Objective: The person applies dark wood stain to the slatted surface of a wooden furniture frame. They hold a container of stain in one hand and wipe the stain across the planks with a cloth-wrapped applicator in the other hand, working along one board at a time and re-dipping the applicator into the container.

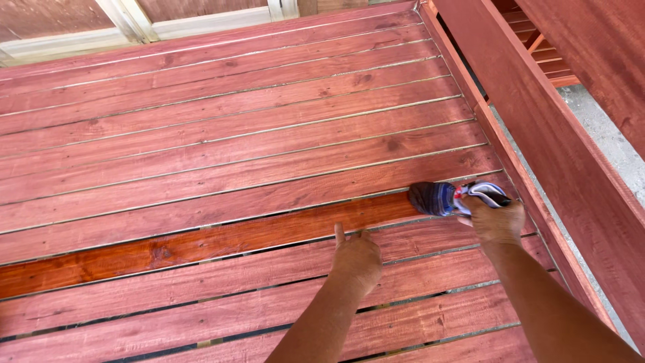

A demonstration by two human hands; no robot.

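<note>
Both hands are down on a slatted wooden deck point(222, 128) of reddish-brown boards with visible grain, knots and thin gaps between slats. Right hand point(496, 220) is closed round a bunched cloth rag point(440, 197), fingers curled over its tail end; the rag is soft, crumpled, dark blue-grey with a lighter striped part and a bit of red near the grip. Its rounded front wad presses on the wet board point(201, 243), at that board's right end. Left hand point(356, 259) holds nothing: it lies loosely flat, palm down, fingers half folded, thumb sticking up, on the dull board just below the wet one, left of the rag and apart from it.

Wet board is one long slat, glossy and a brighter orange-red than its matte neighbours, running from the rag out to the left edge. Right of the rag, a broad smooth rail plank point(537, 128) of the same red wood runs diagonally, just beside the right hand. Beyond that rail, rough grey concrete ground point(605, 134). Past the deck's far edge, pale painted frame strips point(161, 27).
</note>
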